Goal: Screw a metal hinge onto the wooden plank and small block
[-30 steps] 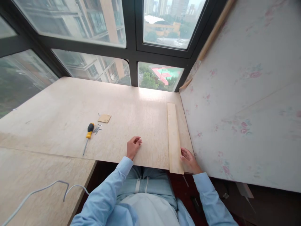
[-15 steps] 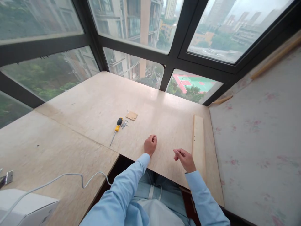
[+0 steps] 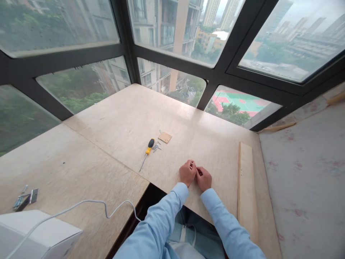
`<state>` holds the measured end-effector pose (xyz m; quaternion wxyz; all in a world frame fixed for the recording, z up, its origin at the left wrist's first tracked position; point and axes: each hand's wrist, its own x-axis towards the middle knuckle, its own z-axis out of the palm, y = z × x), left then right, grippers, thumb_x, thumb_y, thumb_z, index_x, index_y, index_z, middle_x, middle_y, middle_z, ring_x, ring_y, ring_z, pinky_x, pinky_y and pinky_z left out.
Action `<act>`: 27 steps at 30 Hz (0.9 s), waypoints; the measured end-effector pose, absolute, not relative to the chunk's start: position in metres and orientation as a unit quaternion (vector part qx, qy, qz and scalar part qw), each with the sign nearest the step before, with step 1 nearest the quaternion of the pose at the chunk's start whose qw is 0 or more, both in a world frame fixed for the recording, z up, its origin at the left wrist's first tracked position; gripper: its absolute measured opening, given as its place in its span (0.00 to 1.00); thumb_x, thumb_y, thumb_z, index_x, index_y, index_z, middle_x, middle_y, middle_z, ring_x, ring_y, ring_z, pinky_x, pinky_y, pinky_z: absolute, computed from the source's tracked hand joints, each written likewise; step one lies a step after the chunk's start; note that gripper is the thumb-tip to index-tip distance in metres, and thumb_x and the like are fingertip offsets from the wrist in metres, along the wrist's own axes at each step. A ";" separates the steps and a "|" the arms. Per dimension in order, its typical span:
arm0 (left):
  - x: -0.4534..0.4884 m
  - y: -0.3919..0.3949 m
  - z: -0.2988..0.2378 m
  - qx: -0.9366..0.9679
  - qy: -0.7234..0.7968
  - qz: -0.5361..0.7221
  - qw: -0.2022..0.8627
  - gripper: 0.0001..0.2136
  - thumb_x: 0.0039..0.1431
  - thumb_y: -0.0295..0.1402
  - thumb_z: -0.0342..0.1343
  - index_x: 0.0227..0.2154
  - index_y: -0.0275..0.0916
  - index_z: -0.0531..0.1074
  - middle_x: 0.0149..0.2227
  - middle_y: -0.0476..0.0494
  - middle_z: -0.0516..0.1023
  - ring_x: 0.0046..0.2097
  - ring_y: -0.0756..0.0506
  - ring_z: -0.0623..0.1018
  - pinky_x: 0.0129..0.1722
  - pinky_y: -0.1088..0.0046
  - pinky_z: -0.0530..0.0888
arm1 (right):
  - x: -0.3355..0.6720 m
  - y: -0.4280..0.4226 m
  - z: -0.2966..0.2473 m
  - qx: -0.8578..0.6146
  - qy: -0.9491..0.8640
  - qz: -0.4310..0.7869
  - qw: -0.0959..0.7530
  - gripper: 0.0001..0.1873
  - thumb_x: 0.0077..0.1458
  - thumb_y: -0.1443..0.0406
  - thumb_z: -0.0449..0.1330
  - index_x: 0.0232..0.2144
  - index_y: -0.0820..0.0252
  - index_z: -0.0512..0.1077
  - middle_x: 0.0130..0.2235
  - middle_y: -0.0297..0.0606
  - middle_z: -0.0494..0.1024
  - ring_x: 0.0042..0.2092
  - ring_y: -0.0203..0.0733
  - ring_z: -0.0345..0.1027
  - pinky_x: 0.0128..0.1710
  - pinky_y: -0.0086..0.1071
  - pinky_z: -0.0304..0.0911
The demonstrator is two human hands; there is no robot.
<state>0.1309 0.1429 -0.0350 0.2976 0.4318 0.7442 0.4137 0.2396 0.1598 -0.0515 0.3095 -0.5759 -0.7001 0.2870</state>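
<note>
My left hand (image 3: 187, 173) and my right hand (image 3: 203, 178) come together above the table's front part, fingertips close or touching. Both are closed, with fingers curled and pressed together. Whatever lies between the fingers is too small or hidden to name. To the left of my hands lies a screwdriver (image 3: 148, 151) with a black and yellow handle. Beside it are several screws and a small metal piece (image 3: 156, 147). A thin square wooden piece (image 3: 165, 137) with small holes rests just beyond them.
A long wooden board (image 3: 246, 187) lies along the right side near the papered wall (image 3: 299, 180). At lower left stand a white box (image 3: 35, 235) and some metal hardware (image 3: 26, 199). A white cable (image 3: 91, 201) crosses the left tabletop (image 3: 88, 176). Windows border the far edge.
My right hand has moved left to meet my left hand; before, the two were apart. The view has turned a little to the left. The tools and pieces on the table stay put.
</note>
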 end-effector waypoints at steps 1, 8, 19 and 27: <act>0.131 0.144 -0.035 0.435 0.746 0.407 0.298 0.11 0.63 0.38 0.49 0.41 0.42 0.75 0.37 0.44 0.80 0.39 0.46 0.79 0.40 0.73 0.70 | 0.240 0.161 -0.052 -0.577 -0.701 0.281 0.310 0.23 0.55 0.47 0.54 0.30 0.60 0.77 0.29 0.42 0.79 0.30 0.44 0.69 0.32 0.34 0.62; 0.127 0.142 -0.037 0.458 0.716 0.426 0.310 0.11 0.62 0.37 0.49 0.39 0.41 0.76 0.38 0.44 0.80 0.39 0.47 0.78 0.42 0.72 0.71 | 0.241 0.164 -0.055 -0.576 -0.712 0.249 0.314 0.23 0.57 0.48 0.53 0.29 0.60 0.76 0.28 0.41 0.78 0.28 0.42 0.69 0.31 0.33 0.61; 0.064 0.075 -0.030 0.377 0.658 0.488 0.432 0.10 0.57 0.36 0.51 0.35 0.37 0.75 0.33 0.43 0.80 0.33 0.48 0.79 0.34 0.73 0.76 | 0.242 0.168 -0.062 -0.574 -0.716 0.216 0.335 0.24 0.56 0.48 0.52 0.26 0.60 0.75 0.25 0.41 0.77 0.26 0.42 0.69 0.29 0.33 0.61; -0.017 0.082 0.002 0.362 0.771 0.477 0.216 0.09 0.57 0.33 0.52 0.37 0.39 0.75 0.38 0.43 0.80 0.37 0.48 0.79 0.39 0.72 0.76 | 0.242 0.172 -0.066 -0.570 -0.712 0.218 0.347 0.25 0.56 0.47 0.51 0.26 0.60 0.74 0.25 0.41 0.77 0.26 0.42 0.68 0.29 0.33 0.61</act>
